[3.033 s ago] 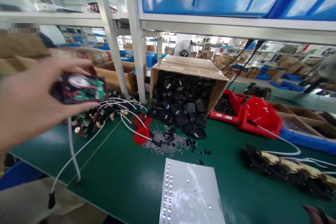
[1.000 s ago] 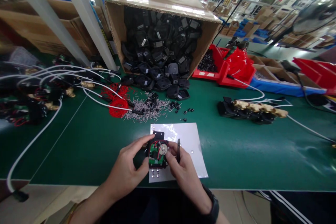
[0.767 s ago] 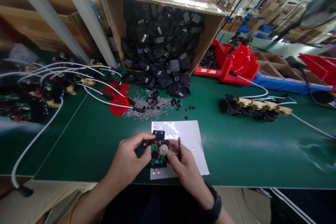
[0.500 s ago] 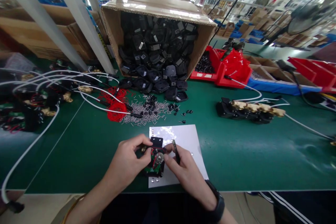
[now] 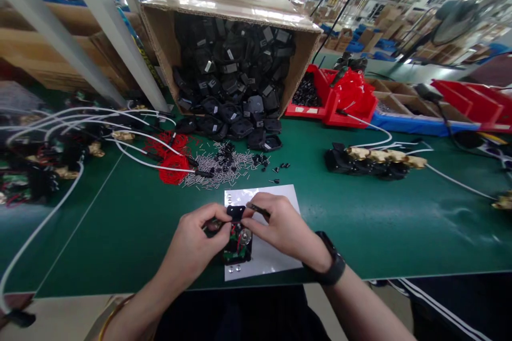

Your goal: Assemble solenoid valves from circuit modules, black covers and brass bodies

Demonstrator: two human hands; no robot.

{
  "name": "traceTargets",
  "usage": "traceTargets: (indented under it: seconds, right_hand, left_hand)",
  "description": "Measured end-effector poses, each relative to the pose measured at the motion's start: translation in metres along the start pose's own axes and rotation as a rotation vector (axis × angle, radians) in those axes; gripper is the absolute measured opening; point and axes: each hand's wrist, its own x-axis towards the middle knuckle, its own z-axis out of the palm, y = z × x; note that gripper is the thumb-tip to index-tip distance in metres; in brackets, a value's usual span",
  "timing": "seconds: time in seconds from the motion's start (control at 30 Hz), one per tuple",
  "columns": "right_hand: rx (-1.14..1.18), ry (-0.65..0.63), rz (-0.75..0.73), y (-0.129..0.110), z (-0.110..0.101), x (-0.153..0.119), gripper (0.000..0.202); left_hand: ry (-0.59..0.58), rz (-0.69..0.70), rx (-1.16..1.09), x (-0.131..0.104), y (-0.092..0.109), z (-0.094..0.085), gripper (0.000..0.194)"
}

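Note:
A small black device housing lies opened on a white sheet. Inside it are a green circuit board, red wires and a round silvery disc. A black flap with two pale holes stands at its far edge. My left hand is closed at the housing's left upper side, thumb and forefinger pinching there; what lies between the tips is mostly hidden. My right hand holds slim dark tweezers across its fingers. Its thumb and fingertip press together at the housing's upper right.
Loose metal pins and red wire coils lie beyond the sheet. A carton of black housings stands behind. White cables run at left. Brass-fitted black parts and red bins are at right.
My right hand has moved up and left over the housing's upper edge, and the tweezers now lie flatter. My left hand keeps its pinch. The whole view has shifted slightly.

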Motion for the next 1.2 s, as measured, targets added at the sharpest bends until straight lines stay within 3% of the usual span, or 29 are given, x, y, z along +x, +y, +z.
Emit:
traceTargets:
  seconds: [0.2, 0.5, 0.63, 0.8, 0.9, 1.03, 1.2]
  right_hand:
    - [-0.262, -0.27, -0.169, -0.012, -0.017, 0.021, 0.009]
    - [-0.54, -0.403, -0.245, -0.027, -0.024, 0.03, 0.011]
    - [-0.668, -0.375, -0.356, -0.029, -0.024, 0.029, 0.011]
    - [-0.619, -0.293, -0.485, -0.026, -0.024, 0.028, 0.022]
    - [-0.648, -0.318, -0.45, -0.026, -0.025, 0.03, 0.018]
    - [-0.716, -0.347, -0.431, -0.032, -0.025, 0.034, 0.012]
    - [-0.66, -0.278, -0.294, -0.032, -0.021, 0.041, 0.005]
  left_hand:
    - [-0.03, -0.064, -0.015, 0.004, 0.006, 0.003, 0.011]
    - [-0.091, -0.109, -0.191, 0.002, 0.003, 0.0, 0.014]
    - [-0.101, -0.078, -0.161, 0.002, 0.008, 0.0, 0.012]
    - [-0.084, -0.007, -0.064, -0.004, 0.0, -0.002, 0.016]
    - [-0.128, 0.126, -0.012, -0.011, -0.013, -0.003, 0.029]
    - [-0.145, 0.209, 0.038, -0.015, -0.033, 0.002, 0.081]
    - [-0.09, 0.17, 0.063, -0.013, -0.041, 0.016, 0.08]
